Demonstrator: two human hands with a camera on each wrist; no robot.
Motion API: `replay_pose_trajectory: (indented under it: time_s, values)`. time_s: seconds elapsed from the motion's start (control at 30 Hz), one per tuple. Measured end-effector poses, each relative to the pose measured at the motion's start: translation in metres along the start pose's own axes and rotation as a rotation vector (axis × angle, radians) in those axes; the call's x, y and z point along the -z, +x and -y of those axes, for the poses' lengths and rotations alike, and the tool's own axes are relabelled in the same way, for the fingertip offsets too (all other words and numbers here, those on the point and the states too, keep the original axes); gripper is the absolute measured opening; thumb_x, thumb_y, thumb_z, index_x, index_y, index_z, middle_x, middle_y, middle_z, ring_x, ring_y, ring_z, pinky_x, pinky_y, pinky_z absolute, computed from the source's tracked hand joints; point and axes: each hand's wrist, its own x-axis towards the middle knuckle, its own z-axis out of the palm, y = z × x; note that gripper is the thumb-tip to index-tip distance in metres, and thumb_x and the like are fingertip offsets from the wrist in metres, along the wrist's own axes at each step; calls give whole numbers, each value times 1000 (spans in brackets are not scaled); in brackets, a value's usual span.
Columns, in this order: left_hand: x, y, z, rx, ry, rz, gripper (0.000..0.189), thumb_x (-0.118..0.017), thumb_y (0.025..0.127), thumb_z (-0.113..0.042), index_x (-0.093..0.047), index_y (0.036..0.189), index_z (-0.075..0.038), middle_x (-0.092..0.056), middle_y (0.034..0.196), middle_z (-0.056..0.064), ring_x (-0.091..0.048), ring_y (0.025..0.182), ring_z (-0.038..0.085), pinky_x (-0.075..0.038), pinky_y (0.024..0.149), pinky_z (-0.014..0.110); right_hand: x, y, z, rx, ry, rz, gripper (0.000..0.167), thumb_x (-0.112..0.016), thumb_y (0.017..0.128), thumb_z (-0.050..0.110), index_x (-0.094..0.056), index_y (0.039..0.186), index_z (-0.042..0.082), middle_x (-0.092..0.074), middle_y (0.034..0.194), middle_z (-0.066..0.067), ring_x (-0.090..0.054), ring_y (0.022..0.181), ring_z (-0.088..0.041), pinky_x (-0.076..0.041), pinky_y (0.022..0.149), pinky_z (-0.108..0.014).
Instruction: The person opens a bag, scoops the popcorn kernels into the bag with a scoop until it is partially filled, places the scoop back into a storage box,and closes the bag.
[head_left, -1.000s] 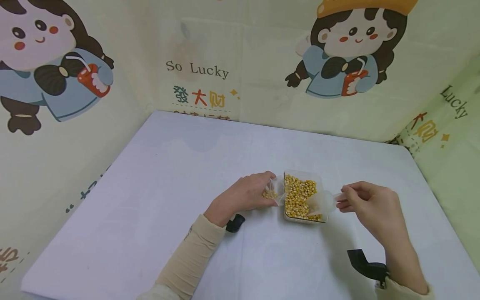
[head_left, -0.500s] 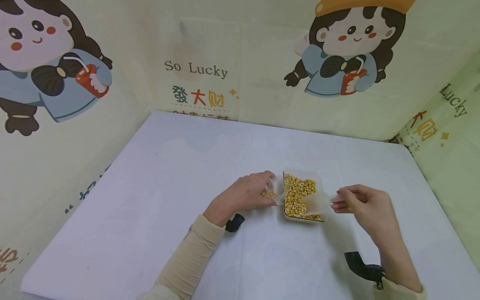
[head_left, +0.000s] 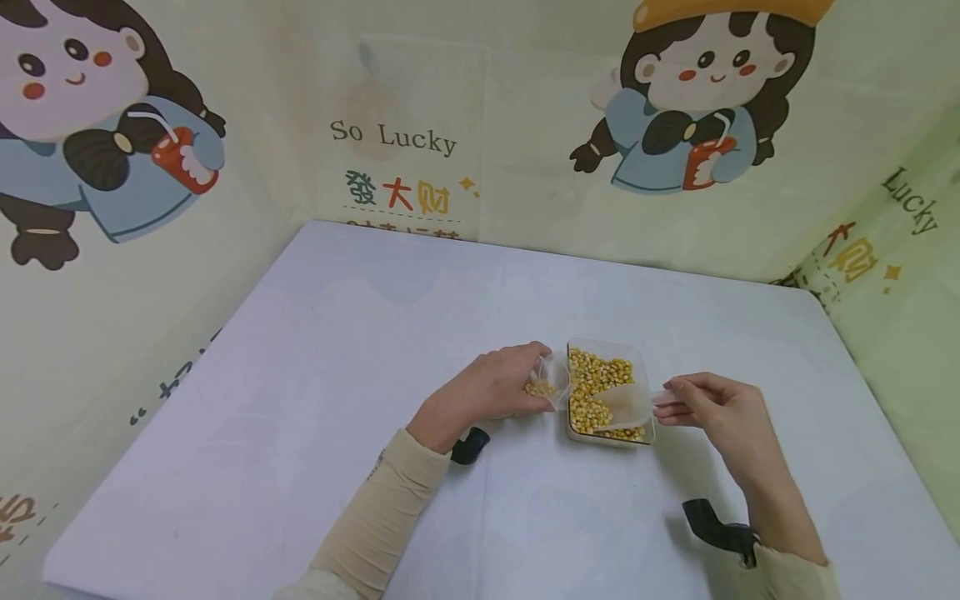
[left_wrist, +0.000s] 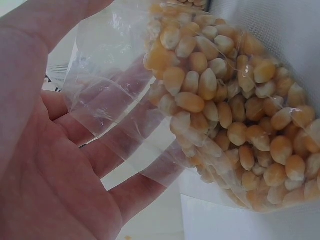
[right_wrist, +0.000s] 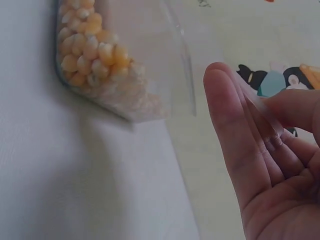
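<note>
A clear rectangular box point(head_left: 609, 442) of yellow corn kernels point(head_left: 596, 375) stands on the table. At its left side my left hand point(head_left: 498, 385) holds a clear, wrinkled plastic bag point(left_wrist: 115, 95) with corn kernels in it. Thumb and fingers lie on both sides of the bag in the left wrist view. To the right of the box, my right hand point(head_left: 716, 408) pinches the thin handle of a translucent scoop point(head_left: 628, 407). The scoop's wide end lies among the kernels inside the box, so its front edge is partly hidden. Fingers and thumb meet on the handle in the right wrist view.
A white-covered table point(head_left: 337, 375) lies under both hands. Cartoon-printed cloth walls point(head_left: 525, 167) stand behind it and on both sides. A black strap piece point(head_left: 720, 527) hangs at my right wrist, another point(head_left: 471, 447) at my left.
My right hand has moved left toward the box, pushing the scoop farther into the corn kernels. The left hand and the bag have stayed in place.
</note>
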Motion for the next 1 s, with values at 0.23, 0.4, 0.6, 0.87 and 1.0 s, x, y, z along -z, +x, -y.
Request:
replay_pose_trajectory:
  time_s: [0.23, 0.4, 0.6, 0.87, 1.0]
  values:
    - [1, 0, 0, 6, -5, 5, 76, -76, 85, -44, -44, 145, -11, -63, 113, -4, -55, 85, 10, -48, 73, 24, 1, 4, -12, -25, 98, 37, 45, -56, 102, 23, -55, 116, -20, -76, 87, 1, -75, 77, -16, -59, 72, -30]
    - [1, -1, 0, 5, -11, 3, 75, -77, 85, -43, -44, 145, -11, -63, 113, -4, -56, 85, 10, -48, 73, 24, 2, 6, -18, -56, 197, 63, 50, -58, 101, 24, -52, 118, -22, -76, 88, -1, -75, 78, -16, -59, 72, -30]
    - [1, 0, -1, 4, -20, 6, 75, -77, 85, -43, -45, 144, -11, -64, 113, -5, -56, 85, 9, -48, 73, 23, 4, 7, -21, -81, 257, 84, 53, -60, 100, 27, -51, 119, -22, -77, 90, -3, -75, 79, -16, -59, 73, -30]
    - [2, -1, -1, -2, -19, 3, 73, -77, 85, -42, -45, 143, -11, -64, 114, -5, -57, 86, 9, -49, 75, 24, 4, 6, -19, -80, 290, 89, 45, -61, 99, 24, -55, 116, -17, -76, 90, -2, -75, 79, -16, -59, 74, -29]
    - [2, -1, -1, -1, -16, 3, 73, -77, 85, -42, -45, 144, -11, -64, 115, -5, -57, 87, 9, -49, 76, 24, 3, 6, -19, -76, 316, 70, 33, -62, 99, 21, -62, 110, -10, -76, 88, -3, -75, 77, -16, -59, 73, -29]
